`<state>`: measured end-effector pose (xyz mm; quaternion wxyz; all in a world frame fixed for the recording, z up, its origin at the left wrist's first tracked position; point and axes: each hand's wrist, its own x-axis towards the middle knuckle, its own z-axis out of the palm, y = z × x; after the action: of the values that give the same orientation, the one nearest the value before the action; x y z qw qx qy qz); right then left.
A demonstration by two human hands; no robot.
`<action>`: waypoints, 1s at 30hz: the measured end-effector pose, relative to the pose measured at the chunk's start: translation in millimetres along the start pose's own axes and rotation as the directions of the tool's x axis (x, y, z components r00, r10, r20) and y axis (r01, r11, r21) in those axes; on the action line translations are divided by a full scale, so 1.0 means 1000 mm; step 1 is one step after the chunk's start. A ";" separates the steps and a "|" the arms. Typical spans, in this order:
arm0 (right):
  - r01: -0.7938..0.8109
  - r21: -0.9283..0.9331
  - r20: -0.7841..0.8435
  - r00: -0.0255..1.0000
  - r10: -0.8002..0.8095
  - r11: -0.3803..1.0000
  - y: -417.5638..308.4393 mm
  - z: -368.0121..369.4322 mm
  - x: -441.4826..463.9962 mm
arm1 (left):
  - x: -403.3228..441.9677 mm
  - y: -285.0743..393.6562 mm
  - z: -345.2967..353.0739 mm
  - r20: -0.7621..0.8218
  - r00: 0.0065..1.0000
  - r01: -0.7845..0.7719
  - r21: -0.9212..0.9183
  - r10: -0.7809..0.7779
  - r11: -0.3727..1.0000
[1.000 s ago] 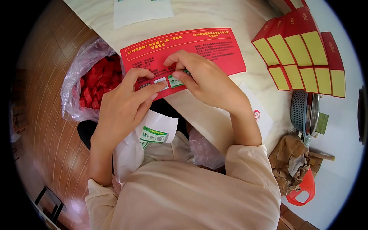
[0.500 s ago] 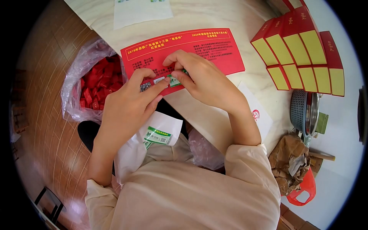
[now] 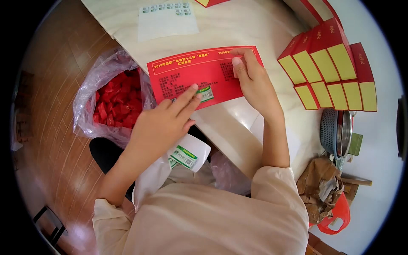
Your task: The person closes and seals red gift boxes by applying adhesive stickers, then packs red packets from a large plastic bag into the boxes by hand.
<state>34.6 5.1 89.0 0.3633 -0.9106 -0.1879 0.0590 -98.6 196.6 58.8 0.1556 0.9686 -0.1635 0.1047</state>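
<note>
Marbled tabletop supports the red printed panel at its near edge, print facing up, probably for easy access. The left hand, fingers extended and gripping nothing, rests at the green-and-white label, apparently keeping it flat. The right hand, apart, curls over the panel's right end; its grip cannot be determined. White label backing hangs over the lap, presumably within reach.

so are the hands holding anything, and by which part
Cannot be told: the left hand has fingertips on the red panel at its green label; the right hand is over the panel's right end; neither shows a clear grip.
</note>
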 end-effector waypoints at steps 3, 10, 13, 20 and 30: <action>-0.017 0.035 0.006 1.000 0.017 0.999 0.010 0.007 0.010 | 0.001 0.006 0.009 0.023 0.996 -0.088 0.079 0.086 0.993; 0.112 0.229 -0.084 0.992 -0.095 0.967 0.027 0.024 0.024 | 0.026 0.030 0.038 -0.115 0.970 -0.203 0.089 0.212 0.975; 0.136 0.279 -0.171 0.981 -0.090 0.951 0.030 0.029 0.023 | 0.021 0.032 0.036 -0.010 0.991 -0.129 0.097 0.131 0.987; 0.138 0.145 -0.224 0.969 -0.103 0.980 0.022 0.033 -0.007 | -0.016 0.007 0.005 0.073 0.997 0.023 -0.026 -0.021 0.999; 0.639 0.031 0.135 0.760 -0.636 0.769 -0.008 0.066 -0.118 | -0.047 -0.084 -0.056 -0.086 0.769 0.287 -0.839 -0.634 0.462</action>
<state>-92.4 7.2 42.4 0.3404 -0.7892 -0.5112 -0.0070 -121.2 304.1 76.6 0.6156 0.7620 0.1169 0.1636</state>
